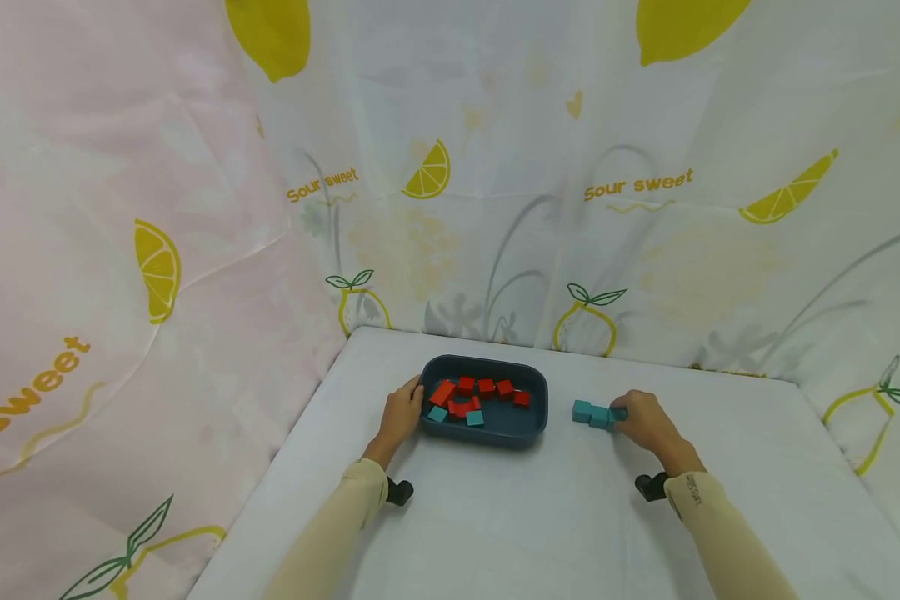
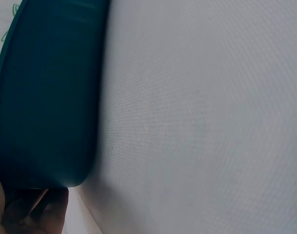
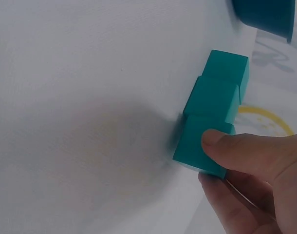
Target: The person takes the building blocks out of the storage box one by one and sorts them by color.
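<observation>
A dark blue tray [image 1: 487, 435] stands on the white table, with several red blocks [image 1: 504, 388] and two teal blocks [image 1: 475, 418] inside. My left hand [image 1: 401, 412] grips the tray's left end; in the left wrist view its curled fingers [image 2: 53, 209] are at the tray's wall, partly out of frame. To the right of the tray, three teal blocks lie in a touching row. My right hand [image 1: 645, 423] pinches the nearest teal block [image 3: 192, 141] between thumb and fingers. The middle block [image 3: 212, 97] and the far block [image 3: 227, 67] extend from it toward the tray.
A white cloth covers the table [image 1: 487, 517]. Lemon-printed curtains [image 1: 465, 250] rise behind the table and along its left side. Black wrist mounts [image 1: 400, 492] stick out at both wrists.
</observation>
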Available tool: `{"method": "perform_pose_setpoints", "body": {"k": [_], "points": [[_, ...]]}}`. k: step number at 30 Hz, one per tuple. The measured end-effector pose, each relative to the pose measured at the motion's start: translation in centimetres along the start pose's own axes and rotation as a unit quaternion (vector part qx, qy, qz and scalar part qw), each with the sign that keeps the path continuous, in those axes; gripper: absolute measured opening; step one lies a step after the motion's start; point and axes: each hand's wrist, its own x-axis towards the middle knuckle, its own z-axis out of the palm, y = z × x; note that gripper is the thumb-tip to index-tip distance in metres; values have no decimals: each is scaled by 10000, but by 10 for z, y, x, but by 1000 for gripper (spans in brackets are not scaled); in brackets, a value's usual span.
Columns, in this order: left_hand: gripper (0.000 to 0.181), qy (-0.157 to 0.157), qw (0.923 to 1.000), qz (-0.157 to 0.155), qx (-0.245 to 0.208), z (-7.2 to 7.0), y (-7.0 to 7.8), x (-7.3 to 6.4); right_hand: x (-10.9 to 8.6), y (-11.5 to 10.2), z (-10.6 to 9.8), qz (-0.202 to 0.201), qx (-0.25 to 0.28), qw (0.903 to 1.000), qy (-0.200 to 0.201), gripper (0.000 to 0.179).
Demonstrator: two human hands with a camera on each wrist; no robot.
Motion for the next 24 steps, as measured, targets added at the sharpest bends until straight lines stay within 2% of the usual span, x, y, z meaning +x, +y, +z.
{"method": "perform_pose_setpoints", "body": {"k": [12, 24], "points": [[36, -55, 10000, -48, -43, -1, 3, -3, 4, 3, 12, 132, 30, 9999, 25, 31], [36, -6, 10000, -25, -92, -1, 1, -1, 6, -4, 15, -72, 2, 9997, 220, 35]]}}
